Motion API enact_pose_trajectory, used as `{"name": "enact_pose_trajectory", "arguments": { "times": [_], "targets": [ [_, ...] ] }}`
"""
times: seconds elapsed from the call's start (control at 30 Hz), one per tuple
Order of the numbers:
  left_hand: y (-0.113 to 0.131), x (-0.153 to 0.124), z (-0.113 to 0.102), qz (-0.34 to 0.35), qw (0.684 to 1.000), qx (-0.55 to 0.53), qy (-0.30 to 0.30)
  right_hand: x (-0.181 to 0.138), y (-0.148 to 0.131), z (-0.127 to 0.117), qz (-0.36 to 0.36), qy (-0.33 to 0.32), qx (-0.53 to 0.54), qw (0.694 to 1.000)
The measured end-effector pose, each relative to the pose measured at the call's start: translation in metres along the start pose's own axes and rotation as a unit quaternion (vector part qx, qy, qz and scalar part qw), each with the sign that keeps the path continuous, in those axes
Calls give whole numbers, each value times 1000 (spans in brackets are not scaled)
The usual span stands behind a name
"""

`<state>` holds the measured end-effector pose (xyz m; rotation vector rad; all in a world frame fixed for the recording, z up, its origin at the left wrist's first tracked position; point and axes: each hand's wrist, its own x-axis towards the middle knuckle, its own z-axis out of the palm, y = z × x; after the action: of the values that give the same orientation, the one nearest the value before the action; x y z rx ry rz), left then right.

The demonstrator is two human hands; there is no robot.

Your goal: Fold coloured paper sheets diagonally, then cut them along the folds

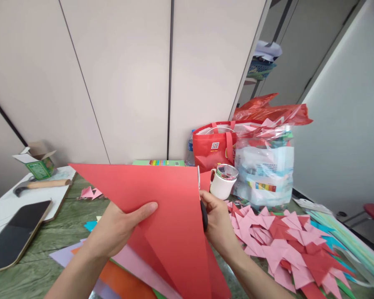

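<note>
A large sheet of red paper (pixel 171 195), with a slanting left edge, is held up in front of me. My left hand (pixel 118 226) grips it from the left, thumb flat on its near face and the other fingers hidden behind. At the paper's right edge my right hand (pixel 218 218) is closed around the black handle of a pair of scissors (pixel 204 216). A thin strip of their metal blade shows along that edge. More red paper hangs below and behind the sheet. Under it lie coloured sheets, among them orange paper (pixel 120 278) and lilac paper (pixel 65 255).
Folded pink and red paper pieces (pixel 286 245) are heaped at the right. Behind stand a white mug (pixel 222 187), a red bag (pixel 210 145) and a filled plastic bag (pixel 263 170). A phone (pixel 17 232), a hammer-like tool (pixel 43 184) and a small green box (pixel 40 166) lie left.
</note>
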<state>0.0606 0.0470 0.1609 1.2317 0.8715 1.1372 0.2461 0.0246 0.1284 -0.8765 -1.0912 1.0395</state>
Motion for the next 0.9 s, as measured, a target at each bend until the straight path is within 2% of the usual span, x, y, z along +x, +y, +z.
{"name": "enact_pose_trajectory", "arguments": {
  "times": [0.13,0.2,0.27,0.33,0.4,0.47,0.53,0.67,0.77,0.8,0.83,0.9],
  "targets": [
    [0,8,-5,-1,1000,-9,9,3,9,-3,-2,11,-58,998],
    [1,18,-12,19,998,-21,62,6,18,-6,9,12,-99,995],
    [2,29,-22,53,986,-58,147,9,29,-9,14,-4,-187,982],
    [4,40,-33,83,962,-113,234,13,40,-12,18,-35,-346,937],
    [5,47,-44,85,941,-155,290,15,49,-13,39,-79,-508,857],
    [5,51,-51,70,933,-174,308,16,56,-13,70,-122,-591,794],
    [4,53,-55,59,933,-177,307,15,60,-14,90,-153,-609,773],
    [2,51,-54,63,939,-170,294,14,56,-17,98,-174,-608,768],
    [2,49,-50,58,949,-164,263,17,52,-20,91,-151,-606,776],
    [1,48,-49,53,954,-162,245,18,51,-21,76,-134,-585,796],
    [1,47,-48,47,959,-160,229,19,51,-21,54,-112,-542,831],
    [-2,46,-44,40,965,-157,205,22,51,-22,8,-57,-388,920]
  ]
}}
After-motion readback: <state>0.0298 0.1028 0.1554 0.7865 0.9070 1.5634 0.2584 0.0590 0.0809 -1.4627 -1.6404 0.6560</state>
